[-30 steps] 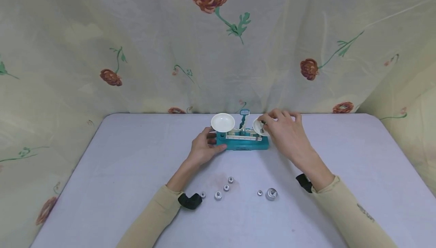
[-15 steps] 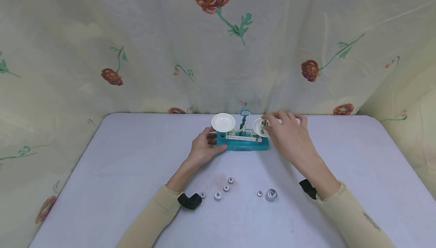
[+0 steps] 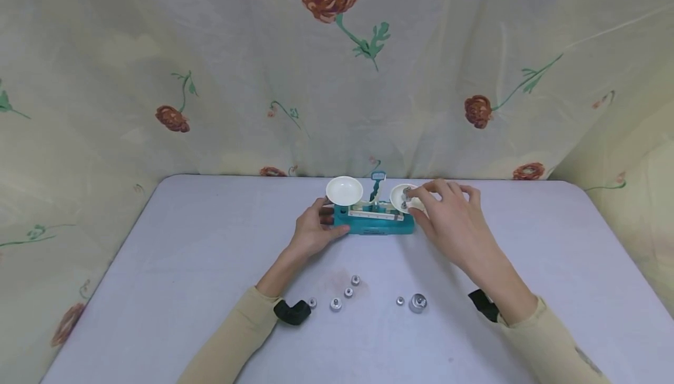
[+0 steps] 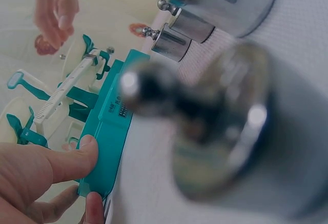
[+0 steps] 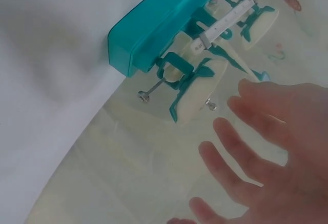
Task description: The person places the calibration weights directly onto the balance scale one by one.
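A small teal balance scale point(image 3: 375, 226) with two white pans stands near the back of the table. My left hand point(image 3: 310, 230) grips the left end of its base, the thumb point(image 4: 84, 157) on the front face and the fingers round the end. Over the right pan point(image 3: 396, 199) is my right hand point(image 3: 454, 223), its fingers spread and holding nothing in the right wrist view. Small metal weights point(image 3: 406, 192) are in that pan, partly hidden by the fingertips; a knob point(image 5: 211, 104) shows past the pan's edge. The left pan point(image 3: 344, 189) holds nothing.
Several knobbed metal weights point(image 3: 336, 304) stand on the white tablecloth point(image 3: 210, 267) near the left wrist. A large weight point(image 3: 418, 302) and a tiny one point(image 3: 400, 301) stand further right. A flowered curtain point(image 3: 237, 68) hangs behind the table's back edge.
My right hand has drawn slightly right and its thumb and finger have parted, letting go of a weight in the right pan. The left hand keeps its grip on the base.
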Tool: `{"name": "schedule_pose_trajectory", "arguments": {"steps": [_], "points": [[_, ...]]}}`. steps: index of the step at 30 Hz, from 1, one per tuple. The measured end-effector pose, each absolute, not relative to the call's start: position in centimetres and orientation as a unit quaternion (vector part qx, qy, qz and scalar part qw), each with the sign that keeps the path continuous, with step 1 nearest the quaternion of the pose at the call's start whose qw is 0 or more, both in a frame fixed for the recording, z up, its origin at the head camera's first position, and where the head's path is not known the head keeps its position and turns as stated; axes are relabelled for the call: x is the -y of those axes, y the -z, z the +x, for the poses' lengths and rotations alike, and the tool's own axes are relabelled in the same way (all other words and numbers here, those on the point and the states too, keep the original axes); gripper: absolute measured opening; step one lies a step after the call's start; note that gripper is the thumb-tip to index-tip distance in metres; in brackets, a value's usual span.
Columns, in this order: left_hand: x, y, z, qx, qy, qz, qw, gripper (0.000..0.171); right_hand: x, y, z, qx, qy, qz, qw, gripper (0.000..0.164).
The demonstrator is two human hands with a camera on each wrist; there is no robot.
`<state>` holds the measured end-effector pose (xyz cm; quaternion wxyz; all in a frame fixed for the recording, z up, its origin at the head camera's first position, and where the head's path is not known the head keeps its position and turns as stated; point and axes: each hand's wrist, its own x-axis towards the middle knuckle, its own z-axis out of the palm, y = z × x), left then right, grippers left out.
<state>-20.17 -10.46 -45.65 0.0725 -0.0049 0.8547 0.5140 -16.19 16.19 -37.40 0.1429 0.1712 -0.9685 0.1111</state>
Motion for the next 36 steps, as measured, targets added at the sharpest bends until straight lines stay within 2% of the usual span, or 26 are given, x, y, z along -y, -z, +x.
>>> {"name": "schedule_pose_trajectory", "arguments": {"steps": [22,29,36], "points": [[10.4,45.5,-20.2,-0.857,-0.509,-0.008,0.074,0.07,-16.0,37.5,-12.7,0.96,-0.083,0.221,0.151,0.031],[10.4,45.4,-20.2,-0.856,-0.512,-0.008,0.072,0.07,-16.0,37.6,-11.8,0.957,-0.078,0.233,0.154,0.023],[10.4,45.4,-20.1,-0.857,-0.51,-0.006,0.07,0.07,-15.7,37.7,-11.1,0.966,-0.074,0.224,0.102,0.025]]}}
